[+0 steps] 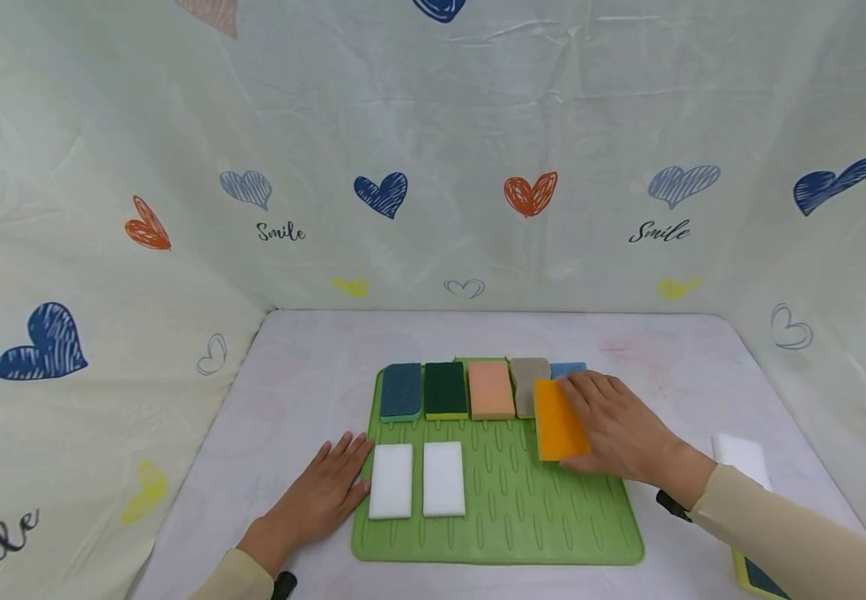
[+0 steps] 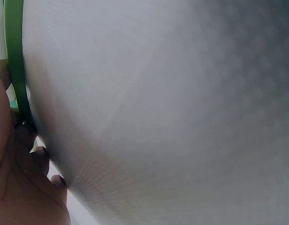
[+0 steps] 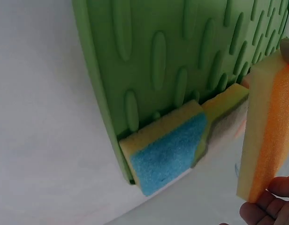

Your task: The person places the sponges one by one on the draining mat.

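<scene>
My right hand (image 1: 620,429) grips an orange sponge (image 1: 558,421) by its edges, held tilted over the right side of a green ridged mat (image 1: 500,537). In the right wrist view the sponge (image 3: 264,131) shows a pale yellow layer behind its orange face. Fingers spread, my left hand (image 1: 327,492) rests at the mat's left edge. Along the back of the mat lie a blue-grey sponge (image 1: 401,390), a dark green one (image 1: 445,388), a peach one (image 1: 491,388), a grey-beige one (image 1: 530,371) and a light blue one (image 3: 170,152). Two white sponges (image 1: 391,482) lie at front left.
Beyond the mat's right side, a white block (image 1: 740,452) and a yellow and dark green sponge (image 1: 761,579) lie on the white table (image 1: 305,367), partly hidden by my right sleeve (image 1: 785,517). A heart-printed sheet (image 1: 463,125) rises behind and beside the table.
</scene>
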{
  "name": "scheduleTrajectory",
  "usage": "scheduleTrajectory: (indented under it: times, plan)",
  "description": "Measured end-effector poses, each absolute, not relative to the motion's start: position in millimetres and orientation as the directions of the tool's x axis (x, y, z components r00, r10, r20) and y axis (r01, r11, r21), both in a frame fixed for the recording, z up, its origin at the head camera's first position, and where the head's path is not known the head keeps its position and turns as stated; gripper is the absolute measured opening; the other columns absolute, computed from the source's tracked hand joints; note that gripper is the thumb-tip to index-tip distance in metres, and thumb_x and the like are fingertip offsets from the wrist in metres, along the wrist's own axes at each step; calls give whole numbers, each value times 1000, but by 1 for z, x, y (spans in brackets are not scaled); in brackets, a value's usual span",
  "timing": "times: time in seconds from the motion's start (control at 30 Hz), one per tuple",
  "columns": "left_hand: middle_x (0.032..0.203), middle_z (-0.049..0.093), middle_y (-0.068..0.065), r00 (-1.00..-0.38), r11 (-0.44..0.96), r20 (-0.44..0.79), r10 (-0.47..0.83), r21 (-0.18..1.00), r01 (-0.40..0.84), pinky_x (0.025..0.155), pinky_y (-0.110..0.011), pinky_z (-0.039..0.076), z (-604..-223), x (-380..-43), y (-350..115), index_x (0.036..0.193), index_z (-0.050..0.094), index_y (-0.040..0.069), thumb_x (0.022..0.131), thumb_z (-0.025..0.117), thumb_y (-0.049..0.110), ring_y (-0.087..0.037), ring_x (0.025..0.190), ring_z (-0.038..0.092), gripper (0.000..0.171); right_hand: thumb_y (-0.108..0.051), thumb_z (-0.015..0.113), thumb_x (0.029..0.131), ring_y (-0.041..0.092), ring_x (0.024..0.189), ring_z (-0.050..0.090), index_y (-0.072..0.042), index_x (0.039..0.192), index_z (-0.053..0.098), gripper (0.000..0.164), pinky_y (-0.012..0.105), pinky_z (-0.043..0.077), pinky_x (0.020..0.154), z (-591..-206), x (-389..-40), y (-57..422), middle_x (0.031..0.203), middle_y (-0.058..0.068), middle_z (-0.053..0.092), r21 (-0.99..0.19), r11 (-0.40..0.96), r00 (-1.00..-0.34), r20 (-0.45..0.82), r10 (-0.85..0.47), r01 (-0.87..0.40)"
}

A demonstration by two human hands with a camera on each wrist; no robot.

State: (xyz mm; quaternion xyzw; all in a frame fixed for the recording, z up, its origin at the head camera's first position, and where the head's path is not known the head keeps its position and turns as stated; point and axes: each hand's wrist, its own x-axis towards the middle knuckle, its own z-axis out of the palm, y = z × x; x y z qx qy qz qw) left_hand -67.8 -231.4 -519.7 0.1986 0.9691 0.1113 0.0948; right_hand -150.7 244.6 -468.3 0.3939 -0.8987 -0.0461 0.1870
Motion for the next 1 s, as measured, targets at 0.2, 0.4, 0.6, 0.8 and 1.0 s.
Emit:
scheduleTrajectory:
  times: [0.2,0.4,0.6,0.8,1.0]
  plan:
    - [169,37,-15,-902,895,-139,409,250,368,129,-59,26,-519,-68,-232,164,34,0,112,50,36,-38,159,30,65,-79,79,73,43,128,57,8,147,50,118,55,52,106,-475,-142,229,142,25,57,190,702,-666,224,-712,-686]
    - [169,37,-15,-903,897,-142,406,251,363,129,-59,26,-519,-68,-231,164,34,0,112,50,36,-38,159,30,65,-82,75,76,41,132,56,6,149,50,117,55,52,108,-483,-132,210,146,23,56,154,688,-666,173,-726,-709]
    - [169,38,-15,-904,897,-141,404,253,362,129,-59,26,-519,-68,-231,164,35,0,112,50,36,-38,159,30,64,-86,67,80,38,134,56,3,153,49,116,53,50,110,-492,-122,191,149,21,56,135,662,-652,117,-749,-737]
    - [169,37,-14,-903,896,-135,408,251,368,129,-59,26,-522,-69,-232,164,35,1,113,50,37,-37,159,30,64,-87,63,82,36,135,55,0,154,48,114,53,49,112,-497,-115,176,150,19,55,112,648,-644,72,-762,-754]
    - [169,37,-14,-902,895,-131,412,242,374,128,-59,27,-524,-69,-234,164,35,1,113,50,37,-38,159,30,65,-89,59,82,32,134,56,-2,153,49,113,51,49,112,-501,-111,167,148,16,57,106,636,-635,47,-771,-764]
